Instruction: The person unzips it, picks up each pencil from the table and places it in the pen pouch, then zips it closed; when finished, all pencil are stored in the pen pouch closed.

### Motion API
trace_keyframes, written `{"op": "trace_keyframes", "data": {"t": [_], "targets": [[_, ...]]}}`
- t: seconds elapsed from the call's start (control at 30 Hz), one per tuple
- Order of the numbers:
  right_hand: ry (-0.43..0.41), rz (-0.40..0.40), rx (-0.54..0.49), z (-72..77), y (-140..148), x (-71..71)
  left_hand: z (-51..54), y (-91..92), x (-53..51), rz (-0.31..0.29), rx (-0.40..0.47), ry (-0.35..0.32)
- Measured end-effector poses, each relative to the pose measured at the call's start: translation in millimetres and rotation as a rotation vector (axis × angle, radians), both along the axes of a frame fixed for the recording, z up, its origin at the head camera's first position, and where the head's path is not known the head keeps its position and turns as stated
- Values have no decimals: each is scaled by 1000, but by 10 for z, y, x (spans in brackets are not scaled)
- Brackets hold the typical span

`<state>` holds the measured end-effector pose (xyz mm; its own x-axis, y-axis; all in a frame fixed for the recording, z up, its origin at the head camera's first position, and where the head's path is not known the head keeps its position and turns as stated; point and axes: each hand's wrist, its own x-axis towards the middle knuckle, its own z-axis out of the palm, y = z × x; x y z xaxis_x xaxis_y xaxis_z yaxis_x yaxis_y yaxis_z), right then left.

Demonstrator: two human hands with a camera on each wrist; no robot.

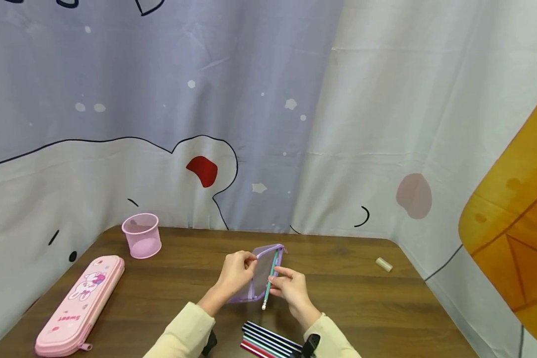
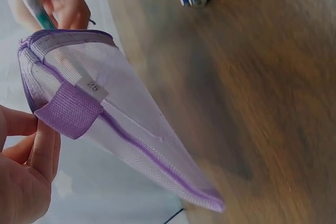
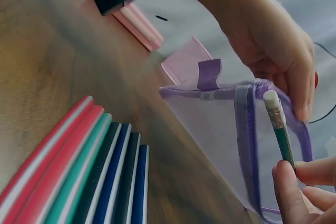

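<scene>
Head view: your left hand [image 1: 238,272] pinches the mesh pouch [image 1: 261,272], your right hand [image 1: 293,291] a green pencil [image 1: 267,291], seemingly being loaded; next, slide it deeper.

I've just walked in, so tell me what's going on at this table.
A person's left hand pinches the edge of a purple mesh pouch. Their right hand holds a green pencil at the pouch's opening, eraser end outward; how far in it reaches is unclear. Striped pencils lie on the table, with a pink case and pink cup off to the left.
</scene>
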<state>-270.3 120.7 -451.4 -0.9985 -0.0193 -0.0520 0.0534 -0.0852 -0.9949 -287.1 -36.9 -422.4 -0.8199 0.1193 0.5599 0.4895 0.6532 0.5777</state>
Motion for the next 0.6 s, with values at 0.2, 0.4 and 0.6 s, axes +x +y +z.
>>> {"op": "trace_keyframes", "data": {"t": [0.2, 0.4, 0.6], "targets": [[-22, -57, -2, -29, -18, -64, -12, 72, 28, -30, 28, -28], [-16, -97, -7, 0, -31, -84, -30, 121, 42, -63, 33, -46], [10, -114, 35, -12, -61, -93, -23, 157, 53, -75, 57, -70]]}}
